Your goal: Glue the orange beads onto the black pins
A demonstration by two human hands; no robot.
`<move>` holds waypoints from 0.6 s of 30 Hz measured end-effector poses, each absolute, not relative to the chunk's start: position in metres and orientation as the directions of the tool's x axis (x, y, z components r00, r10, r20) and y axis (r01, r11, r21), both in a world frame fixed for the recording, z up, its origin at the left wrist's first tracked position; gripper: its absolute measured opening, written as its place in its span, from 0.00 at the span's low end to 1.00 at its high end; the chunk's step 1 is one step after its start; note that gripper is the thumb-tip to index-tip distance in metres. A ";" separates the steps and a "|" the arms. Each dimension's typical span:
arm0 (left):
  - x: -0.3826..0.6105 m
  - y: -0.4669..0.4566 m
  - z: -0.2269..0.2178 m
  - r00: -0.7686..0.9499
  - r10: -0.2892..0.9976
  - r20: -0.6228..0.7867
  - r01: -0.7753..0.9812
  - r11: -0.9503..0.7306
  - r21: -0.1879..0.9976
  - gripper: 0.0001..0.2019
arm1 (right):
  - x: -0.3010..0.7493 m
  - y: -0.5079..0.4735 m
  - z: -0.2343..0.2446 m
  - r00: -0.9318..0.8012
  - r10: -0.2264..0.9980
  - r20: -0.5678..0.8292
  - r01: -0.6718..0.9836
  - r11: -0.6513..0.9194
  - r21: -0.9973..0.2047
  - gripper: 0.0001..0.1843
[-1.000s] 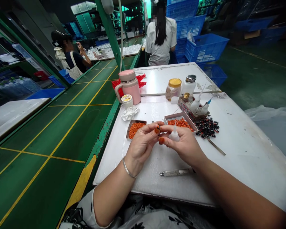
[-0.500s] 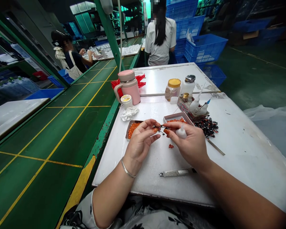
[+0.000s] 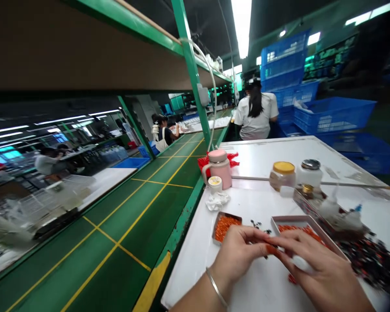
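Observation:
My left hand [image 3: 237, 255] and my right hand [image 3: 307, 268] meet low in the view over the white table [image 3: 195, 277]. My right hand holds a small white squeeze bottle [image 3: 300, 263] against its palm. The left fingertips pinch a tiny dark piece [image 3: 266, 251], mostly hidden by the fingers. Just beyond them lie two metal trays of orange beads, a smaller tray [image 3: 226, 227] and a larger tray [image 3: 299, 225]. Several dark pieces [image 3: 256, 225] are scattered between the trays. A heap of dark beads [image 3: 370, 260] lies right of my right hand.
A pink mug [image 3: 218, 170], a yellow-lidded jar [image 3: 282, 175], a metal-capped white bottle [image 3: 308, 172] and a tray of small bottles [image 3: 328, 214] stand farther along the table. A green conveyor belt [image 3: 143, 216] runs along its left edge. A seated co-worker [image 3: 255, 117] sits beyond, beside blue crates [image 3: 331, 115].
The view has tilted up and swung, so my hands sit lower in the picture and more ceiling and shelf show. My hands have come closer together, and the bottle remains in my right hand.

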State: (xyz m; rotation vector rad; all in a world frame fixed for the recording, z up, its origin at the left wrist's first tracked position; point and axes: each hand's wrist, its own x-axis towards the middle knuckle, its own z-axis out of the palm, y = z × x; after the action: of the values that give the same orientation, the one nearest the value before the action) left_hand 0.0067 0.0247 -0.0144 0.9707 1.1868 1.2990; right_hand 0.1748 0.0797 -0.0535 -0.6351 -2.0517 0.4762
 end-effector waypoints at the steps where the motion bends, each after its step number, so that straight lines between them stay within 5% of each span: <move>1: 0.005 0.025 -0.015 -0.101 0.990 -0.100 -0.173 0.081 0.982 0.16 | 0.175 0.082 -0.058 -0.454 0.591 0.666 0.246 0.802 -0.544 0.18; 10: 0.000 0.023 -0.012 -0.037 0.993 -0.115 -0.185 0.106 0.977 0.11 | 0.172 0.089 -0.056 -0.412 0.588 0.696 0.223 0.806 -0.549 0.12; 18: 0.001 0.020 -0.005 -0.021 0.992 -0.123 -0.154 0.119 0.981 0.13 | 0.171 0.087 -0.051 -0.409 0.701 0.585 0.211 0.696 -0.687 0.11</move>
State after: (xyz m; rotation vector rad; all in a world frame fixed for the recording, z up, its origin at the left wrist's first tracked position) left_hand 0.0007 0.0205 -0.0047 0.9933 1.1730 1.2101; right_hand 0.1707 0.0866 -0.0505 -0.7040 -1.9581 0.6515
